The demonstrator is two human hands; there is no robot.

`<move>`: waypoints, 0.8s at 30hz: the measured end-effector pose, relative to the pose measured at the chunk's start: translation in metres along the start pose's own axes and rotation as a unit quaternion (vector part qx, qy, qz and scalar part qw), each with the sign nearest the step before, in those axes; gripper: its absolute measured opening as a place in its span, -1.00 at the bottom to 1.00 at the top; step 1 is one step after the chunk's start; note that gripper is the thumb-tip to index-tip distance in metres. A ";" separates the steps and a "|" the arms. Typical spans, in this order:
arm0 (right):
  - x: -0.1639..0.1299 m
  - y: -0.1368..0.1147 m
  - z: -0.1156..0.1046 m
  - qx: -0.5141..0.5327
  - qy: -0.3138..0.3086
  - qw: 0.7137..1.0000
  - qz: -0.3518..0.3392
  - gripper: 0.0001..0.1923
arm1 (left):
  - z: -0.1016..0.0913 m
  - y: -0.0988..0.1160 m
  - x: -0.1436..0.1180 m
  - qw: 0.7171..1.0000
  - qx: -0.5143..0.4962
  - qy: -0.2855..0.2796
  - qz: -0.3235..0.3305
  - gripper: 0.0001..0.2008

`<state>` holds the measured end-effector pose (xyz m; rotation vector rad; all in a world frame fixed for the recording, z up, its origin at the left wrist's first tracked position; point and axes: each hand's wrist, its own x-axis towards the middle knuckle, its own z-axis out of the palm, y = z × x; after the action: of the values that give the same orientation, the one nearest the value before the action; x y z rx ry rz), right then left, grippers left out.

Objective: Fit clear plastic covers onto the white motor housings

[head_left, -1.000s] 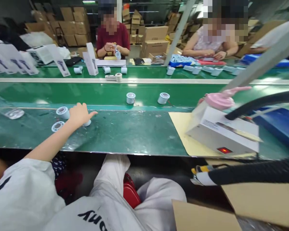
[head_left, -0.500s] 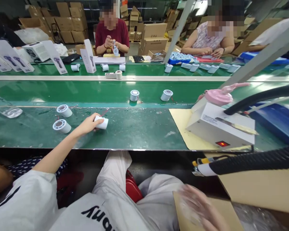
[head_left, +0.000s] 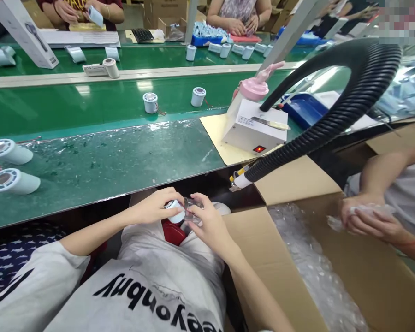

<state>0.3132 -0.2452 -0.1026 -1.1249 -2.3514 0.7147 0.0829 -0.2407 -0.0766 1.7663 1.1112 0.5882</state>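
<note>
We see an open cardboard box point(head_left: 332, 258) at the lower right, beside the person's lap, holding a heap of clear plastic bags point(head_left: 314, 258). A co-worker's hands point(head_left: 359, 220) at the box's far side grip a crumpled bit of clear plastic. Above the box a black ribbed hose point(head_left: 335, 115) arches over the green workbench point(head_left: 107, 161), ending just beside a white machine point(head_left: 254, 129) with a red light. A blue tray point(head_left: 302, 103) lies behind that machine; we cannot tell what it holds.

Over the lap, our left hand point(head_left: 152, 210) is closed around a small white cylinder point(head_left: 176, 211), and the right hand point(head_left: 207, 223) pinches a clear plastic bag point(head_left: 192, 207) whose mouth touches the cylinder's end. The 2 hands are close together, almost touching.

On the bench's left edge lie 2 white cylinders point(head_left: 12, 166) on their sides. 2 more cylinders point(head_left: 173, 99) stand upright on the conveyor belt point(head_left: 72, 106).

Half a second ago the left hand was gripping the cylinder out on the bench, and the right hand was blurred, low above the box flap. Now both have come together at the lap, and the view has tipped downward.
</note>
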 end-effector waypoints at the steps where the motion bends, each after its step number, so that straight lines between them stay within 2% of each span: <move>1: -0.002 0.001 0.000 0.058 -0.006 0.998 0.022 -0.85 | 0.002 -0.002 0.000 1.000 0.006 0.017 0.007 -0.74; 3: -0.005 0.000 0.000 0.155 0.000 0.986 0.057 -0.92 | 0.009 -0.007 0.001 0.999 -0.010 0.041 0.016 -0.66; 6: -0.006 -0.003 -0.002 0.226 0.038 0.970 0.085 -0.76 | 0.018 -0.017 0.001 0.997 -0.032 0.059 0.030 -0.45; 9: -0.006 -0.005 -0.003 0.256 0.057 0.957 0.124 -0.71 | 0.023 -0.025 0.001 0.997 -0.025 0.058 0.047 -0.37; 13: -0.004 -0.002 -0.004 0.333 0.062 0.925 0.170 -0.65 | 0.022 -0.026 -0.001 0.997 -0.045 0.003 0.058 -0.33; 15: -0.004 0.001 -0.006 0.372 0.066 0.908 0.179 -0.63 | 0.022 -0.022 -0.003 0.995 -0.084 -0.027 0.034 -0.30; 18: -0.007 0.004 -0.008 0.430 0.074 0.884 0.170 -0.67 | 0.024 -0.017 -0.005 0.984 -0.175 -0.040 -0.024 -0.26; 20: -0.011 0.005 -0.009 0.431 0.058 0.889 0.141 -0.72 | 0.026 -0.017 -0.007 0.970 -0.236 -0.037 -0.050 -0.26; 24: -0.023 0.002 -0.012 0.295 0.025 0.953 0.062 -0.64 | 0.031 -0.020 -0.010 0.941 -0.329 -0.032 -0.065 -0.26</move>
<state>0.3345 -0.2589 -0.0987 -0.9994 -1.8358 1.3062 0.0935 -0.2607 -0.1075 1.1152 0.8429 0.7134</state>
